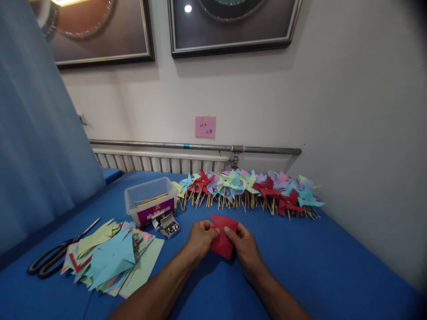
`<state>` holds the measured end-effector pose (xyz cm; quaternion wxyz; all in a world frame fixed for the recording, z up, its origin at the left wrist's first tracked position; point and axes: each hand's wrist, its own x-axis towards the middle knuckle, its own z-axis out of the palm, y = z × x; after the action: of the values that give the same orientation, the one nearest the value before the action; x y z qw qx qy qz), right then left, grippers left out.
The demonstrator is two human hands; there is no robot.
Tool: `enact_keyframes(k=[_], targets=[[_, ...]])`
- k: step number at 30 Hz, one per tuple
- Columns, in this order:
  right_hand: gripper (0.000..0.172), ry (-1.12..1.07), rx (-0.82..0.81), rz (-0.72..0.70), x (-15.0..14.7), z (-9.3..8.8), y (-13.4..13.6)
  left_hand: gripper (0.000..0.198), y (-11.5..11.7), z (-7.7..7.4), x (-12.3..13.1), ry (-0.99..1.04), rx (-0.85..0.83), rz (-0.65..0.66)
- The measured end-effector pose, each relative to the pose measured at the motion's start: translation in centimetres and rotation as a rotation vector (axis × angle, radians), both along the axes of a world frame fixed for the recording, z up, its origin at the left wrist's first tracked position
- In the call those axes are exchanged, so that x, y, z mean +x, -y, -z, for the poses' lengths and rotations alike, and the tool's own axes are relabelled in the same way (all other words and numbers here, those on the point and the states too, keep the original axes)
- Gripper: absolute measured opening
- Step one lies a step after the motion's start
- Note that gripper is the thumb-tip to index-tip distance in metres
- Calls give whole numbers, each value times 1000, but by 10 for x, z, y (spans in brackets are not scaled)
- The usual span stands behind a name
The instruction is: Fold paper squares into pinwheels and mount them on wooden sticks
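A red paper square, with cut lines in it, is held up between both hands above the blue table. My left hand pinches its left side, thumb on the front face. From the right, my right hand grips the opposite side, its thumb near the paper's middle. The fingers behind the sheet are mostly hidden. To the left of my hands lies a small open box of metal pushpins. A pile of coloured paper pieces spreads further left, with a light blue cut sheet on top.
Black-handled scissors lie beside the paper pile. Behind it stands a clear plastic tub with thin wooden sticks inside. Many finished paper pinwheels on sticks are heaped along the back edge. A radiator and pipe run along the wall.
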<state>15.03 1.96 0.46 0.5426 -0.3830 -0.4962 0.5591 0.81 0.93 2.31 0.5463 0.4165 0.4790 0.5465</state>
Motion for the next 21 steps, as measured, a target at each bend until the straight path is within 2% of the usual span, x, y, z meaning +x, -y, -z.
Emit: enact_keyframes(k=[7,10,15,17,21], targets=[[33,205,107,237,6,-7,-2,25,2,7,10,-49,-33,-32],[28,322,202,276,7,-9,1,25,2,11,13,-65,-46,-54],[26,385,326,159,6,-18,11,27,1,11,9,-40,-45,-62],[31,404,343,105,7,-20,13,25,1,10,7,-44,-46,-69],[43,374,301,83,8,-20,11,24,0,8,6,-47,-67,-61]])
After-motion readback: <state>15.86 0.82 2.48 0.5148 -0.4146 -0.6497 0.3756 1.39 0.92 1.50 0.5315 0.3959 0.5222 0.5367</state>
